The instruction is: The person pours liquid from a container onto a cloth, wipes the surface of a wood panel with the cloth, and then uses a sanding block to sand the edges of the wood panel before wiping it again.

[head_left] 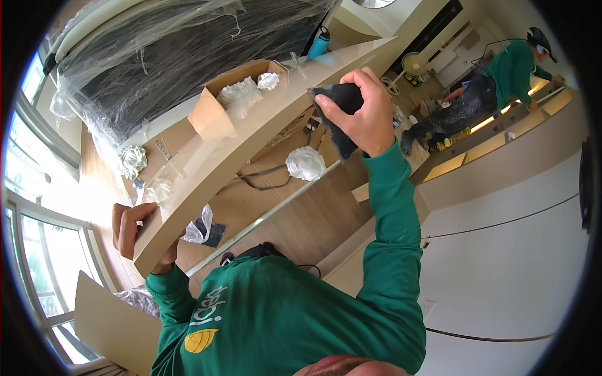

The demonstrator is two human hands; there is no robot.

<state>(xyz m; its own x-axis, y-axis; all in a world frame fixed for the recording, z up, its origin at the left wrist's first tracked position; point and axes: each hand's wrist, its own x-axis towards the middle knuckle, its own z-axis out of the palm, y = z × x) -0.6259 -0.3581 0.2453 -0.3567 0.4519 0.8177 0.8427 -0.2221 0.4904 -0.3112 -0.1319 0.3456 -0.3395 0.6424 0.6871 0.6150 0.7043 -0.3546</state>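
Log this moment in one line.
left hand: gripping beige board | right hand: pinching black sheet | cardboard box: holds crumpled wrap

Between the left grip (130, 227) and the right grip (369, 116), the front edge of the beige board (207, 183) is lying free; beyond it, a cardboard box (208, 114) is blocking the middle, and a blue bottle (318, 46) is standing farther along.

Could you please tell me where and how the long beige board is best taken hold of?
I'd grip the board at its lower-left end, coming from the left: that end juts out and looks narrow enough to wrap, as the left hand does. Farther along, the right hand holds a black sheet.
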